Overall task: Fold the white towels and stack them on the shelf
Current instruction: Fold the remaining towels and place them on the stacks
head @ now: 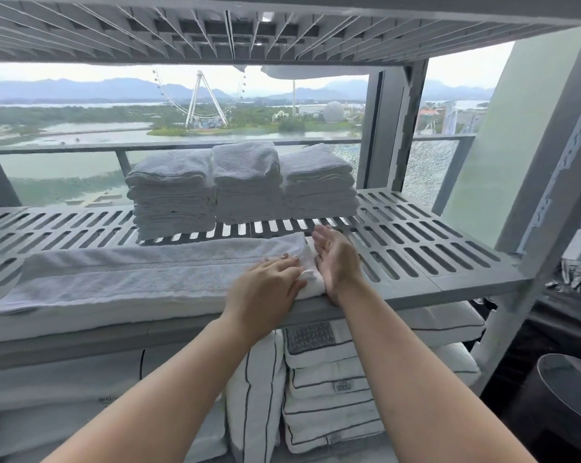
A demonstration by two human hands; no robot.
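Middle shelf: a grey slotted plastic shelf (pixel 416 248) holds the towels; its long slots run in neat rows.
Far stacks: three stacks of folded white terry towels (pixel 249 185) stand side by side at the far middle, touching, with soft rounded edges.
Near towel: a long white terry towel with a woven band (pixel 132 275) lies folded in a strip along the near edge, from the far left to the middle.
Left hand: the left hand (pixel 265 282) presses flat on the strip's right end, fingers straight and close together.
Right hand: the right hand (pixel 336 262) stands on its edge just right of that end, palm facing left, fingers straight, touching the bunched cloth.
Lower shelf: white padded cushions with dark piping (pixel 329 379) are piled below, most flat, one upright.
Upper shelf: a ribbed grey underside (pixel 215 31) runs overhead.
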